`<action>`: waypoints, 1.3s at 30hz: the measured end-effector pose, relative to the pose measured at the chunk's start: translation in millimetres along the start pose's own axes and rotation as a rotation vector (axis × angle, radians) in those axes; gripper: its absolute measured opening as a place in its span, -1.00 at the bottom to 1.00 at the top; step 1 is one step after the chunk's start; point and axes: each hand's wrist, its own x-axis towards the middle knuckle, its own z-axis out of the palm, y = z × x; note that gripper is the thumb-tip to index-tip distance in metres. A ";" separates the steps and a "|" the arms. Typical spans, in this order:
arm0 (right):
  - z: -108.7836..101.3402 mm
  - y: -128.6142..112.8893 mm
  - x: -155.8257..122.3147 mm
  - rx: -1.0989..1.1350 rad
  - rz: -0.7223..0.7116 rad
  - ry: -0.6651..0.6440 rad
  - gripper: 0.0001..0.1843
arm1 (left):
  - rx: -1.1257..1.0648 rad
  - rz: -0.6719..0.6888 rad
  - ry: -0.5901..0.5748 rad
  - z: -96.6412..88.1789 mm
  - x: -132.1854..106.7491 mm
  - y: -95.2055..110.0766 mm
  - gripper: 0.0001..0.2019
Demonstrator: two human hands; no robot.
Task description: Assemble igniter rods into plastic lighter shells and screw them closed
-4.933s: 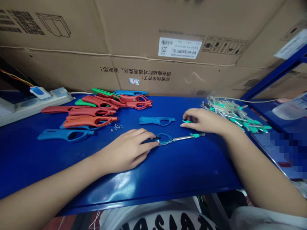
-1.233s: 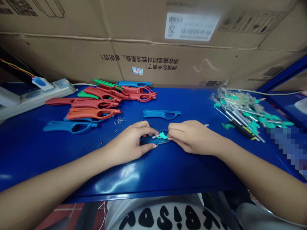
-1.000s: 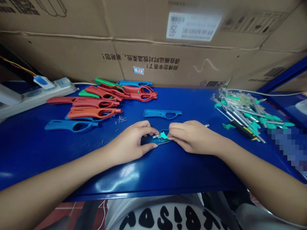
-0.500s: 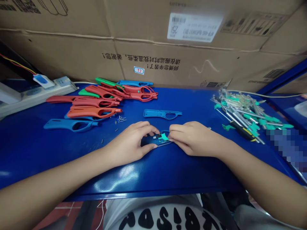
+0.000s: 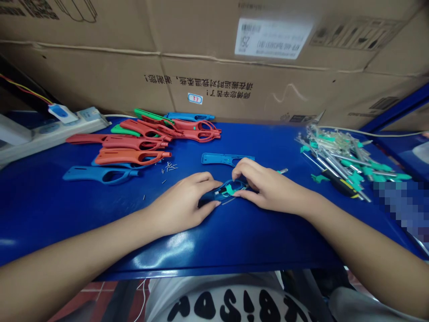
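Between my hands lies a blue lighter casing half, partly hidden by my fingers. Inside it sit a green trigger piece and a small black part with a pale tip. My left hand pinches the casing's left part between thumb and fingers. Around its loop end curls my right hand, thumb by the green trigger and index finger at the far rim. A metal rod pokes out beyond my right knuckles. Just behind, another blue casing half rests inner side up, its right end overlapped by my right hand.
Red, orange, green and blue lighter casings are piled at back left, with small screws nearby. At right lie metal rods with green triggers and a black-yellow tool handle. A power strip and a cardboard box border the table.
My right hand has lifted and opened its grip a little, its index finger moving back over the casing's far rim. More of the green trigger and the metal rod shows. My left hand barely moves.
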 end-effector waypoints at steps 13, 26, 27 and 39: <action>-0.1 -10.5 -1.9 -0.409 -0.122 -0.039 -0.61 | 0.134 0.039 0.065 2.6 2.2 -0.7 -0.77; 0.2 -17.9 -0.4 -0.278 -0.060 -0.017 -0.73 | 0.105 0.095 0.045 2.4 2.4 0.7 -0.77; -0.5 -18.7 -0.4 -0.266 -0.063 -0.020 -0.74 | 0.110 0.104 0.040 2.2 2.7 1.2 -0.77; 5.4 -21.8 2.3 -0.208 0.013 0.031 -0.69 | 0.163 0.095 0.015 1.6 5.9 0.8 -0.72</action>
